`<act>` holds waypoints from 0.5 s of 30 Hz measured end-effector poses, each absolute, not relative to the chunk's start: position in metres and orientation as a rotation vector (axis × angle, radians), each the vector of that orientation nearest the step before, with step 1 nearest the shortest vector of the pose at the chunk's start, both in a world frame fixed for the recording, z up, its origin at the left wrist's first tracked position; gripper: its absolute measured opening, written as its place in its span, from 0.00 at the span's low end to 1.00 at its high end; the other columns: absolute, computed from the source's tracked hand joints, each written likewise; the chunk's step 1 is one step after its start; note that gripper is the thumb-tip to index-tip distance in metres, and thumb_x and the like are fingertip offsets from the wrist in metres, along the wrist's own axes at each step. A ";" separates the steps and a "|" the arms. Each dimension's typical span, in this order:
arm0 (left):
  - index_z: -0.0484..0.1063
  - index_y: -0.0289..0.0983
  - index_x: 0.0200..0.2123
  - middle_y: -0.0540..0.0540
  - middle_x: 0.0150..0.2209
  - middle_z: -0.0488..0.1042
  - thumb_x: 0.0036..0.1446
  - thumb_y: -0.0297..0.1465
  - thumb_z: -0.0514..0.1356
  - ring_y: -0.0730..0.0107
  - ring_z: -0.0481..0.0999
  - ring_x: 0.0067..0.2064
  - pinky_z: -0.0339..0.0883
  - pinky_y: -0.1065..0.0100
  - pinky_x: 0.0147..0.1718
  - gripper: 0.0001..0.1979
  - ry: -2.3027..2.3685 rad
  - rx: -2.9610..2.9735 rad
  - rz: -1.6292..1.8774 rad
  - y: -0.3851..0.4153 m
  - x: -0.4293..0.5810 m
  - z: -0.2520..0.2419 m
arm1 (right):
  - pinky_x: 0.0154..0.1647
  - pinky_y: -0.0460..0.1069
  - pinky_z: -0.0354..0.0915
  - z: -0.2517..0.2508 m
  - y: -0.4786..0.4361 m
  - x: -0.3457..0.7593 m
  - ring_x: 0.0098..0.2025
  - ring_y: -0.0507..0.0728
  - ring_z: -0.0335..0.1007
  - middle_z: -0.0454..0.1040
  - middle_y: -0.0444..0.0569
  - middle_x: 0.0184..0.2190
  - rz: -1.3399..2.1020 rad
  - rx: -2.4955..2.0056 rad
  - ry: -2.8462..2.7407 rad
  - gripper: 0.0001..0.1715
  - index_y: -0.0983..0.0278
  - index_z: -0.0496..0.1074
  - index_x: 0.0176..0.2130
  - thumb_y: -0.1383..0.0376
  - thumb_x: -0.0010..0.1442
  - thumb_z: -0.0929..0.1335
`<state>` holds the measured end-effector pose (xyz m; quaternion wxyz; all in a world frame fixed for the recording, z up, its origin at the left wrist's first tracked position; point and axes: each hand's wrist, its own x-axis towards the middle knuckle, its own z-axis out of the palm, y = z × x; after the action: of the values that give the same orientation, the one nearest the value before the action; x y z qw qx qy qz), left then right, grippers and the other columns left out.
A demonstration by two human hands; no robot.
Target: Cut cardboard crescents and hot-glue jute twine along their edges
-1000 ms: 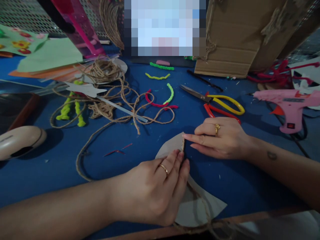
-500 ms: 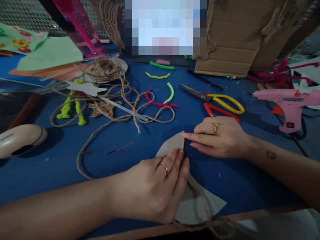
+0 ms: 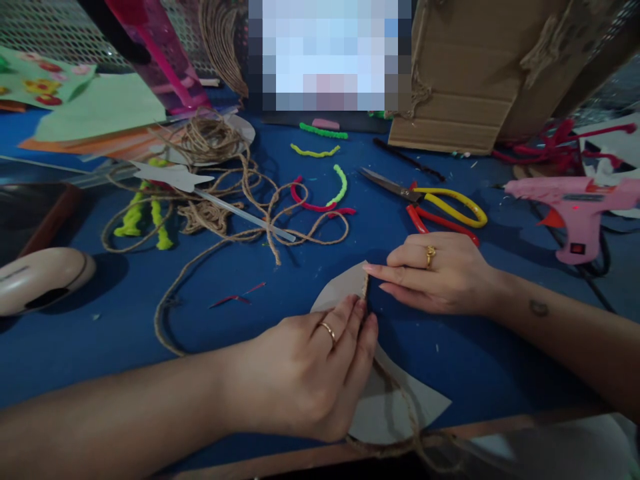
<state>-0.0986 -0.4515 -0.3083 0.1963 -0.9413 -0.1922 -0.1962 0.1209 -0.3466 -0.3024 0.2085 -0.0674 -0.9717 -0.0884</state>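
Note:
A pale card cut-out [image 3: 425, 400] with a pointed corner lies at the desk's front edge. My left hand [image 3: 315, 367] rests over its middle, fingers pressed together on a strand of jute twine [image 3: 365, 287] along the card's edge. The palm hides part of the card. At the card's upper tip, my right hand [image 3: 435, 275] touches the twine's end with one outstretched fingertip; its other fingers are apart from it. More twine trails over the lower card and hangs at the desk edge.
Scissors [image 3: 425, 200] lie half open beyond my right hand. A pink glue gun [image 3: 580, 207] stands at the right. Behind my left arm are a tangle of twine [image 3: 210, 140], a card star [image 3: 173, 176] on a clear stick, pipe cleaner pieces [image 3: 315, 152] and a computer mouse [image 3: 45, 280].
Both hands stay in nearly the same place on the card and twine. The view has shifted very slightly. A small red light now shows on the glue gun.

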 end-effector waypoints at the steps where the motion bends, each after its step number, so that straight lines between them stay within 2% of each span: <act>1: 0.71 0.21 0.45 0.29 0.41 0.76 0.57 0.24 0.50 0.53 0.78 0.44 0.74 0.63 0.33 0.17 -0.538 -2.641 -0.553 -0.451 -0.098 -0.308 | 0.31 0.48 0.64 -0.303 -0.347 0.121 0.31 0.51 0.65 0.74 0.44 0.32 -0.246 -0.193 -2.703 0.17 0.65 0.68 0.50 0.64 0.60 0.66; 10: 0.72 0.21 0.44 0.29 0.41 0.76 0.57 0.24 0.50 0.57 0.78 0.43 0.75 0.66 0.36 0.16 -0.569 -2.687 -0.473 -0.452 -0.099 -0.296 | 0.30 0.48 0.66 -0.304 -0.347 0.124 0.30 0.52 0.66 0.76 0.45 0.32 -0.240 -0.134 -2.637 0.19 0.66 0.69 0.49 0.65 0.57 0.67; 15: 0.72 0.21 0.44 0.29 0.40 0.77 0.57 0.23 0.50 0.55 0.78 0.43 0.76 0.65 0.34 0.16 -0.559 -2.667 -0.502 -0.451 -0.099 -0.301 | 0.31 0.49 0.69 -0.303 -0.350 0.125 0.35 0.54 0.67 0.77 0.46 0.41 -0.197 -0.068 -2.618 0.19 0.66 0.72 0.47 0.65 0.54 0.69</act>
<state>-0.0987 -0.4515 -0.3010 0.1845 -0.9460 -0.1984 -0.1780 0.1251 -0.3496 -0.3031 0.2549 -0.0252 -0.9639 -0.0727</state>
